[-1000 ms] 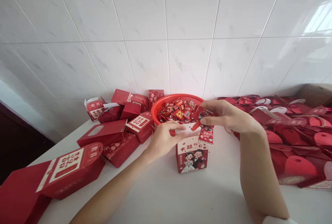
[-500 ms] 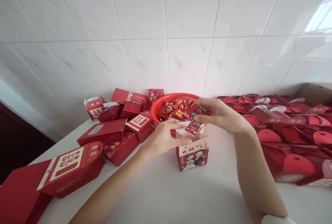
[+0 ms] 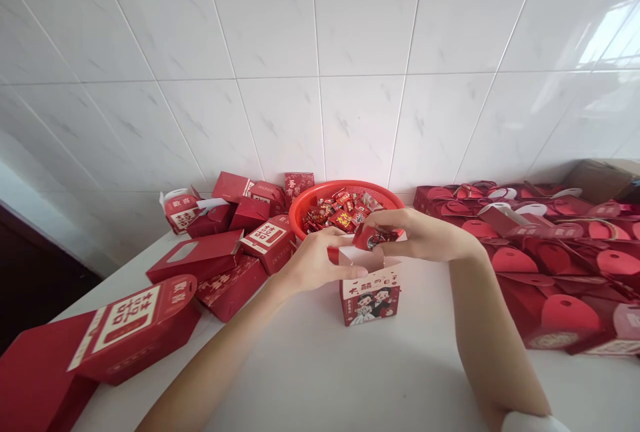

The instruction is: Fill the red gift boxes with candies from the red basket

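Note:
A small red gift box (image 3: 371, 303) with a cartoon couple on its front stands upright on the white table, its top flaps raised. My left hand (image 3: 320, 260) grips the box's upper left side, thumb on the front flap. Just above the box opening, my right hand (image 3: 413, 235) pinches red-wrapped candy (image 3: 379, 237) between thumb and fingers. Behind both hands sits a red plastic basket (image 3: 296, 211) holding many wrapped candies (image 3: 343, 219). The inside of the box is mostly hidden.
Red gift boxes (image 3: 270, 235) lie piled on the left, with a larger one (image 3: 127, 325) near the front. Rows of red boxes (image 3: 570, 312) fill the right side. A brown carton (image 3: 607, 177) is at the back right, against the tiled wall (image 3: 360, 112).
My right hand has moved down towards the box opening with the candy, from over the basket's right edge. My left hand still grips the box.

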The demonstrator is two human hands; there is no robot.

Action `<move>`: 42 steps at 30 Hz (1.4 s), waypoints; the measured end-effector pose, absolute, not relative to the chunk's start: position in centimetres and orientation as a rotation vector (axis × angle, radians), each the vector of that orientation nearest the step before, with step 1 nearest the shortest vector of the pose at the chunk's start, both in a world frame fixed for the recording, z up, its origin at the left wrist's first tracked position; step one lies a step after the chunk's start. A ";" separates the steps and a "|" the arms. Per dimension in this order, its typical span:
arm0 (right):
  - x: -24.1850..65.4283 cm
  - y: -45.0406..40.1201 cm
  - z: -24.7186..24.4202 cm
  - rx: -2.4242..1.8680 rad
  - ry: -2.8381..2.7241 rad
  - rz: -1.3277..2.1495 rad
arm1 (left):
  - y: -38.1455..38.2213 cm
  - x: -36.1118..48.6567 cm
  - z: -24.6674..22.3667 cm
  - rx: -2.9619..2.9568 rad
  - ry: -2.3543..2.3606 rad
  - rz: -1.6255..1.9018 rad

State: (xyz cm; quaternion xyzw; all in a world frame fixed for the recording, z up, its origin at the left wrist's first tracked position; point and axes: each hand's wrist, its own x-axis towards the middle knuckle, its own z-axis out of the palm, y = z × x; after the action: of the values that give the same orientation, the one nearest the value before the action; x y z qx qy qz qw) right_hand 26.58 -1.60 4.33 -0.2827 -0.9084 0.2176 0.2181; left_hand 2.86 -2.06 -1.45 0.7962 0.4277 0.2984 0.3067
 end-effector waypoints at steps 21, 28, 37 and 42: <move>26.4 -2.3 4.8 -0.802 -2.292 0.610 | -2.1 2.8 -1.7 2.055 1.157 0.805; 29.0 -2.0 3.4 -0.937 -2.192 0.638 | -1.8 3.0 -2.7 2.115 1.008 0.990; 29.3 -1.8 -3.7 -1.034 -2.098 0.736 | -1.5 2.7 -3.3 2.477 0.814 1.011; 28.4 -2.2 -5.5 -1.126 -1.929 0.587 | -0.8 2.5 -3.6 2.331 0.985 0.897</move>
State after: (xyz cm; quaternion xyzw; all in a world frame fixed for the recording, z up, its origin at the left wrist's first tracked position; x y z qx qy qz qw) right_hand 28.39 -2.17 -5.46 -0.4460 -0.7641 0.2324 0.4040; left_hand 2.47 -0.84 -3.64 0.8456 0.3573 0.3255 0.2266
